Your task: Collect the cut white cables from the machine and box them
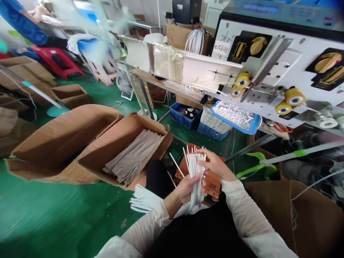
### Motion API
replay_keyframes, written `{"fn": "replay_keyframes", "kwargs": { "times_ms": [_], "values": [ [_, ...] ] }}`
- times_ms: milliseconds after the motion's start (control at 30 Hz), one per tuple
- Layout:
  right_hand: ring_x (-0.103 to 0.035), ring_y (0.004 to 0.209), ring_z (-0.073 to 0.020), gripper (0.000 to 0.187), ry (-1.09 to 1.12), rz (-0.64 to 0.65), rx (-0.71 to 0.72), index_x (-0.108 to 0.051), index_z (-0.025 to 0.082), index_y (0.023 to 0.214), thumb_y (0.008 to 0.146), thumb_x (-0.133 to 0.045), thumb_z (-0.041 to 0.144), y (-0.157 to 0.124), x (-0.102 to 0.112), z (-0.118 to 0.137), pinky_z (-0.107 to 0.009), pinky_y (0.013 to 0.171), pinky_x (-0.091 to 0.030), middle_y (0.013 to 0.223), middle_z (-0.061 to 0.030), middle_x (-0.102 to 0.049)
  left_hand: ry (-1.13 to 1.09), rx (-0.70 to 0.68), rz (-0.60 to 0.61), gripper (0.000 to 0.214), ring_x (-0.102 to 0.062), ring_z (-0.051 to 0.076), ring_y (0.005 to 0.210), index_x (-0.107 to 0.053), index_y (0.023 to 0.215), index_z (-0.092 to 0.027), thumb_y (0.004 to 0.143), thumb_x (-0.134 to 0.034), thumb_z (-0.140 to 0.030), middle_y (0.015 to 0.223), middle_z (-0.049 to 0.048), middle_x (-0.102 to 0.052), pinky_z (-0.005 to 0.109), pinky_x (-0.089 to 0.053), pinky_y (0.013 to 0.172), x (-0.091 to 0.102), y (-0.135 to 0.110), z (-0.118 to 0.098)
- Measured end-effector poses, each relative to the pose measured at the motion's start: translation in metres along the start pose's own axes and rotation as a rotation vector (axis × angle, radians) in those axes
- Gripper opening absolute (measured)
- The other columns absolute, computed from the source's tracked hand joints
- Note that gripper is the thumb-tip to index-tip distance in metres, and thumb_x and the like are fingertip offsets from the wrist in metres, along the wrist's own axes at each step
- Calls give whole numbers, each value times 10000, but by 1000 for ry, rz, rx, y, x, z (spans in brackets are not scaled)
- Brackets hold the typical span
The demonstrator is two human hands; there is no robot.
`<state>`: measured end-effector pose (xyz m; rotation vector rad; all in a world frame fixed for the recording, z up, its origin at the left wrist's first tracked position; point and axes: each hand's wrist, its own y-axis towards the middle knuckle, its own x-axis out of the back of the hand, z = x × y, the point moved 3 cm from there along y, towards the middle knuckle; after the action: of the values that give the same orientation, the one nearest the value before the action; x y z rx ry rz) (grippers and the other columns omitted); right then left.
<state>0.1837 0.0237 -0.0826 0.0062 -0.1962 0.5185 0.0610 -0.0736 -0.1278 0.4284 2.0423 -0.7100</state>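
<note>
A bundle of white cables (195,179) stands upright over my lap, its cut ends uneven at the top. My left hand (185,188) is wrapped round the bundle's middle, thumb in front. Higher up, my right hand (215,164) curls its fingers over the right side near the ends, closed on the same bundle. A few strands lean out to the left. The other part of the white lengths hangs across my thigh at the left, fanning out there. Beneath the hands is a reddish-brown wooden stool (212,182).
An open cardboard box (129,125) holding cut cables stands at the left. Ahead is a wire-cutting machine (282,68) with yellow rollers. A blue tray (252,127) of small scraps hangs below it. A green-footed stand (262,163) is at the right. Another person's arm (24,21) shows far left.
</note>
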Motion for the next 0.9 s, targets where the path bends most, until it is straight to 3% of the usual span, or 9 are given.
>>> {"fn": "replay_keyframes", "kwargs": {
  "times_ms": [133,233,333,433,567,667,733,833,900],
  "values": [
    [-641,844,-212,435,8,17,-103,-677,258,1195,771,-760,314,-8,-1,-27,-305,733,-502,1054,-43,-703,-55,85,68,555,-316,20,462,-637,1100,-97,712,-855,-427,640,-58,-430,164,-300,455,6,3,15],
    [-626,758,-178,528,86,24,-174,-596,268,1315,821,-719,408,-8,2,-49,-284,647,-485,1115,-64,-699,-80,113,55,480,-275,24,462,-626,992,-103,721,-843,-434,628,-63,-386,168,-222,444,16,6,24],
    [-600,699,-149,538,133,-74,-222,-562,241,1324,861,-650,501,8,16,-71,-268,586,-467,1150,-92,-695,-156,126,26,422,-248,28,463,-573,886,-132,736,-829,-432,622,-65,-369,172,-184,442,31,8,29],
    [-581,669,-143,444,27,-170,-249,-648,199,1147,837,-663,516,51,36,-92,-258,550,-446,1061,-99,-721,-264,100,6,384,-238,27,471,-535,836,-142,760,-814,-394,621,-67,-353,169,-177,446,48,9,26],
    [-598,644,-151,353,-199,-105,-182,-711,191,1068,832,-668,450,151,45,-114,-281,594,-466,953,-85,-743,-425,29,-57,341,-222,22,473,-535,857,-140,784,-800,-342,623,-72,-337,161,-181,452,75,8,5],
    [-658,758,-183,230,-587,87,-86,-749,191,1024,871,-635,318,240,24,-138,-317,747,-508,973,-88,-745,-524,-18,-141,338,-208,18,469,-530,860,-144,782,-802,-329,620,-74,-329,156,-169,450,100,8,-15],
    [-675,942,-218,240,-989,371,-42,-745,184,1068,915,-580,267,289,-3,-165,-327,861,-502,1087,-109,-723,-585,-47,-193,359,-204,16,466,-530,867,-147,765,-818,-335,617,-78,-331,154,-165,448,118,11,-26],
    [-653,1078,-258,298,-1417,849,-33,-719,161,1146,954,-516,264,339,-46,-223,-331,894,-502,1232,-146,-658,-677,-80,-280,401,-199,12,462,-534,877,-151,735,-845,-360,606,-85,-337,151,-159,447,147,16,-35],
    [-658,1060,-273,282,-1486,1029,-34,-733,138,1107,928,-547,250,360,-71,-267,-337,873,-512,1240,-164,-647,-720,-100,-348,412,-191,9,454,-531,872,-159,735,-845,-389,597,-88,-348,154,-158,443,165,20,-36]
  ]
}}
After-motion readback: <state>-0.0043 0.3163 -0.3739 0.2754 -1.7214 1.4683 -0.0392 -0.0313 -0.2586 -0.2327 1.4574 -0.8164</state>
